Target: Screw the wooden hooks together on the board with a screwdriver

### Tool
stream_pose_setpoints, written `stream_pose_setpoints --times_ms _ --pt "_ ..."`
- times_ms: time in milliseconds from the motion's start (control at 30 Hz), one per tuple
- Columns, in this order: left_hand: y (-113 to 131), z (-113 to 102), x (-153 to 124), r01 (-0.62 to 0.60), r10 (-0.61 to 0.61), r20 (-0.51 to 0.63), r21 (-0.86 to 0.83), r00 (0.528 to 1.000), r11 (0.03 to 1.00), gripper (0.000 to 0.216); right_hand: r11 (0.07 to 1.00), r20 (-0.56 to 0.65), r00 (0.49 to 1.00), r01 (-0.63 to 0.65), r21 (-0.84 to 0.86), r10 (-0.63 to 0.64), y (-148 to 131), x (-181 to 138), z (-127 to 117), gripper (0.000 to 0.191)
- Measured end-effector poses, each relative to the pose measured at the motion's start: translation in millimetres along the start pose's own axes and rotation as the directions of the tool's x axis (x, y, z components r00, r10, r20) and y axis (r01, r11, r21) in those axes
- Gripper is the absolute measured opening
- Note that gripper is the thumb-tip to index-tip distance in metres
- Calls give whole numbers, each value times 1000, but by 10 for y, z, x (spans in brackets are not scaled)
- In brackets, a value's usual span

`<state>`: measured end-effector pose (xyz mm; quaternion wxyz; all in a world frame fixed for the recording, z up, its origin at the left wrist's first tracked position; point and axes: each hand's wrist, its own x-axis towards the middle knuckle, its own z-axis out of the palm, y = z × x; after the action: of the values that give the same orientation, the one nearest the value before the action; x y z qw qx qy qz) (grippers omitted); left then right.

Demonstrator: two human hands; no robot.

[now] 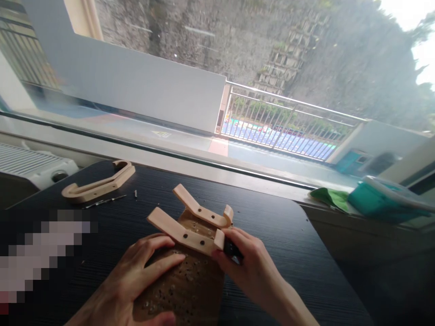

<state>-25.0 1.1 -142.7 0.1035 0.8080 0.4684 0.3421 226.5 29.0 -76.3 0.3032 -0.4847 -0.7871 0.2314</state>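
A brown wooden board [190,285] with several small holes lies on the dark table [288,244]. Two pale wooden hook-shaped pieces [190,226] stand on its far end. My left hand [136,276] lies flat on the board with fingers stretched out, pressing it down. My right hand [244,262] is closed round a small dark tool [233,250] held against the end of the nearer hook piece. A third pale hook piece [98,183] lies loose at the far left of the table.
A thin metal rod and a small screw [136,194] lie near the loose hook. A white radiator [30,165] is at far left. Green and teal cloth or bags [370,201] sit on the window sill at right. A big window is behind.
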Motion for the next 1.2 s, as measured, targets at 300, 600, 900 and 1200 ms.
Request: stream_pose_setpoints --times_ms 300,600,900,1200 --pt "27 6 8 -4 5 -30 46 1000 999 58 999 20 999 -33 -8 33 4 4 -6 10" --pt "51 -17 26 -12 14 -18 68 1000 998 58 999 15 1000 -25 -45 26 9 -4 0 13" --pt "221 88 208 -25 44 -80 228 996 973 53 982 -158 987 -48 -181 19 180 -56 -168 20" --pt "277 -465 522 96 -29 -237 276 971 956 21 968 -36 993 102 -230 -113 204 -134 -3 19"
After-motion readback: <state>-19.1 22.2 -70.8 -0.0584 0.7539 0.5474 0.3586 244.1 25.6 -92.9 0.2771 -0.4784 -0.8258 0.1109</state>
